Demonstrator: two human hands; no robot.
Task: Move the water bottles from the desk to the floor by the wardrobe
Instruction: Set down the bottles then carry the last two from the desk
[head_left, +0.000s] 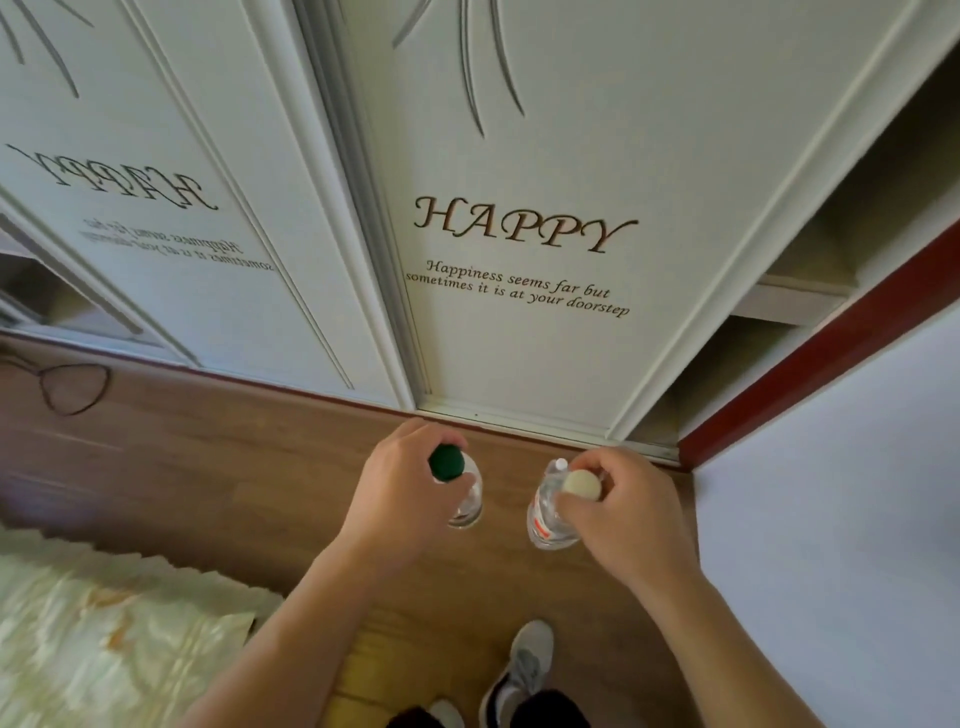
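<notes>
Grip: left hand (395, 493) curled round neck of green-capped bottle (447, 463); right hand (628, 514) pinches cream-capped bottle (543, 517), red label unreadable. Both bottles upright at wooden floor (208, 467), contact unclear, near wardrobe door (519, 353). Door lettering: "HAPPY", "Happiness seems far but sometimes it is at your doorstep".

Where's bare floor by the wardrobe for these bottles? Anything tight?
Widest bare floor: left of the left hand, bordered by the wardrobe door, cable loop and bedspread. A gap of bare floor also lies between the green-capped bottle and the cream-capped bottle. Crowded: right hand sits near the white wall and red frame; sneaker behind.
</notes>
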